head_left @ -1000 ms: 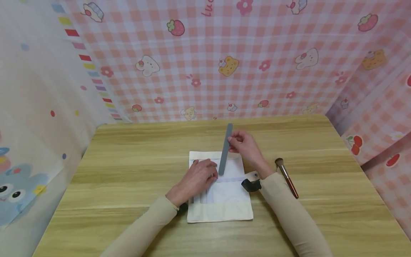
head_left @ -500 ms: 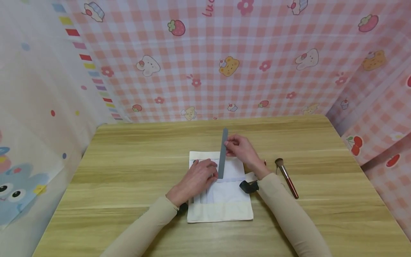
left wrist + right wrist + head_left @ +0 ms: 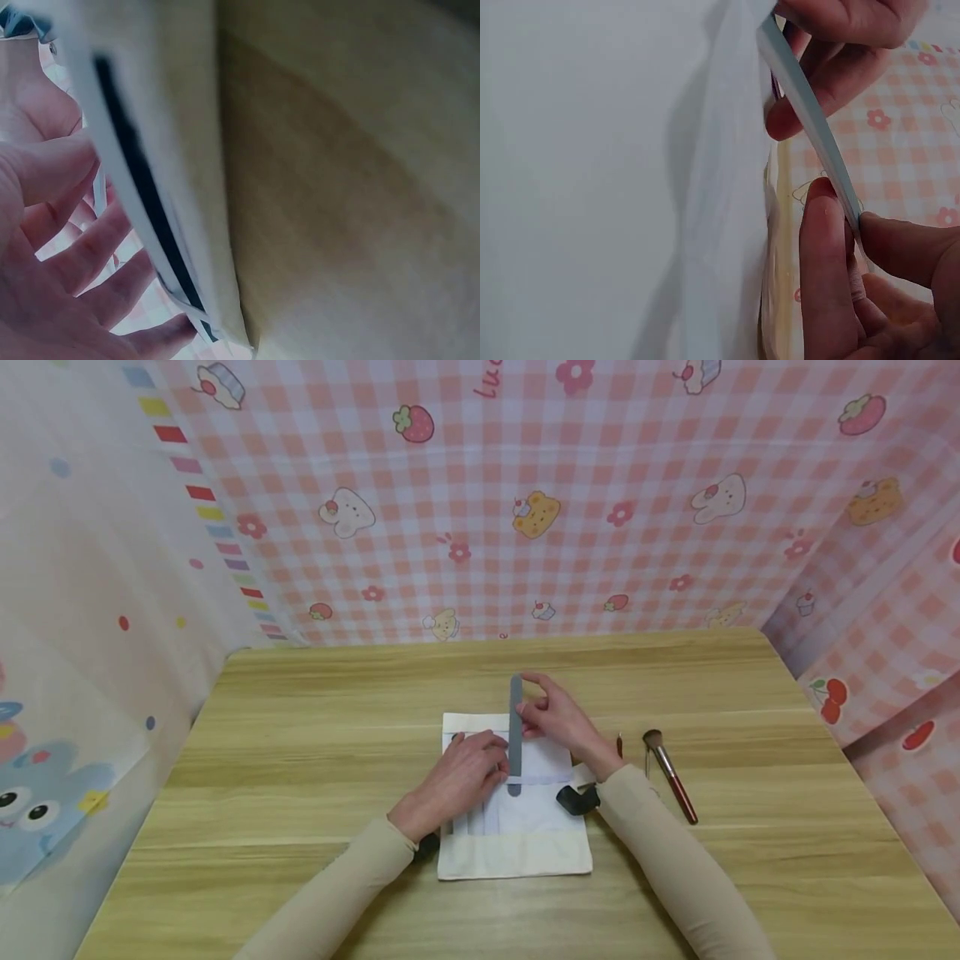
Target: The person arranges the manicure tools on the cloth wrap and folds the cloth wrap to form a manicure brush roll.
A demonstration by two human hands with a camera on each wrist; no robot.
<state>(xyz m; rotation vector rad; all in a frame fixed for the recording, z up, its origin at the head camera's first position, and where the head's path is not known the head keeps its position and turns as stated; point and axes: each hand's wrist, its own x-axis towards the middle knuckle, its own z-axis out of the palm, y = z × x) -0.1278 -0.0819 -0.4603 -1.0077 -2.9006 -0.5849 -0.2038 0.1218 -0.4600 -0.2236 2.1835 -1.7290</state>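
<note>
A grey nail file [image 3: 515, 727] stands lengthwise over a white fabric roll-up pouch [image 3: 517, 856], its lower end passing under the pouch's cross band [image 3: 547, 778] and showing again below it. My right hand [image 3: 558, 714] pinches the file between thumb and fingers, as the right wrist view shows; one finger reaches to its top end. My left hand [image 3: 465, 772] rests on the pouch's left side, fingers fairly straight and fingertips beside the file. In the left wrist view its fingers [image 3: 97, 247] lie spread along the pouch's edge. The left hand partly hides slim items in the left slots.
A makeup brush [image 3: 671, 777] with a dark red handle lies right of my right forearm. A small dark red tip [image 3: 619, 745] shows beside the right wrist, mostly hidden. The wooden table [image 3: 300, 735] ends at a pink checked curtain [image 3: 480, 568].
The right hand has brought the nail file left and down toward me. Its lower end has slid beneath the cross band. My left hand has stayed in place.
</note>
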